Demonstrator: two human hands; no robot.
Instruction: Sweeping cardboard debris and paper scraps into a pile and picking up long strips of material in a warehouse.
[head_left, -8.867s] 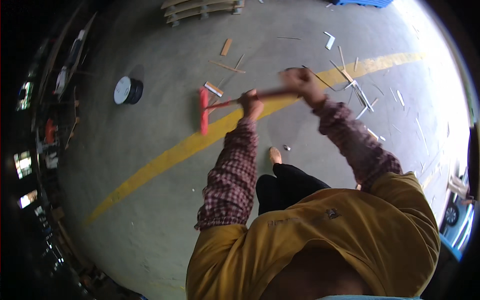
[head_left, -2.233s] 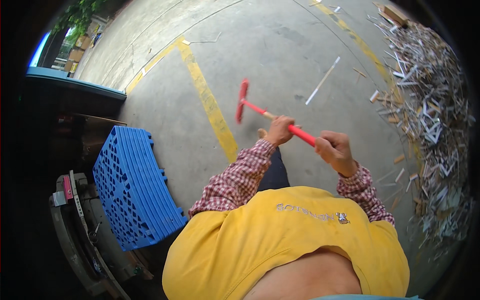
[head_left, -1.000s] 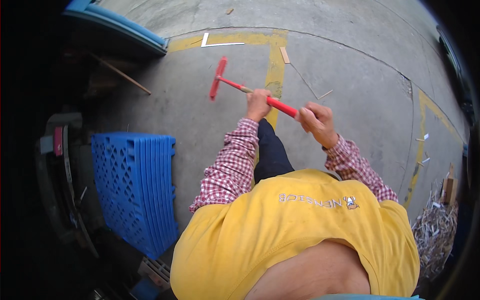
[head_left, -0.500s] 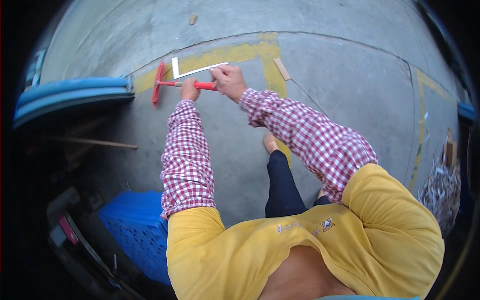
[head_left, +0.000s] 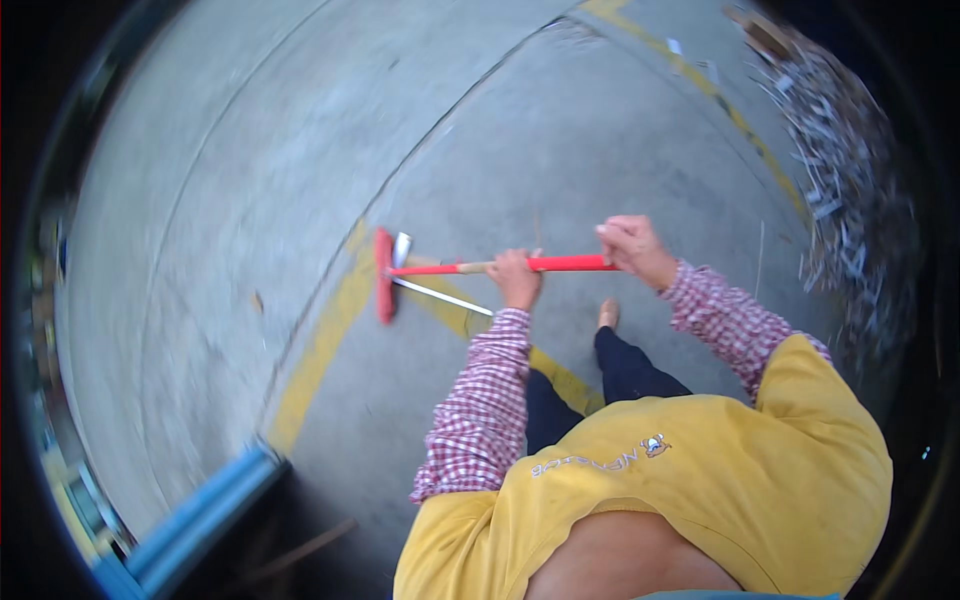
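Note:
A red broom [head_left: 384, 280] with a long red handle lies across my view, its head at the left on the grey floor. My left hand [head_left: 516, 279] wraps round the handle near a tan section. Farther right, my right hand [head_left: 638, 248] is closed over the handle's end. Beside and partly behind the broom head is a white L-shaped strip [head_left: 445, 297], one arm running under the handle toward my left hand.
A heap of pale scrap strips [head_left: 835, 170] lies along the right side. Blue panels [head_left: 200, 525] stand at the lower left, near a wooden stick [head_left: 305, 548]. Yellow lines [head_left: 315, 365] mark the floor, and my foot [head_left: 608, 314] is below my right hand.
My view has turned to the right, bringing the scrap heap closer; the blue basket has left view. The broom head now meets the white strip, and my hands are farther apart on the handle.

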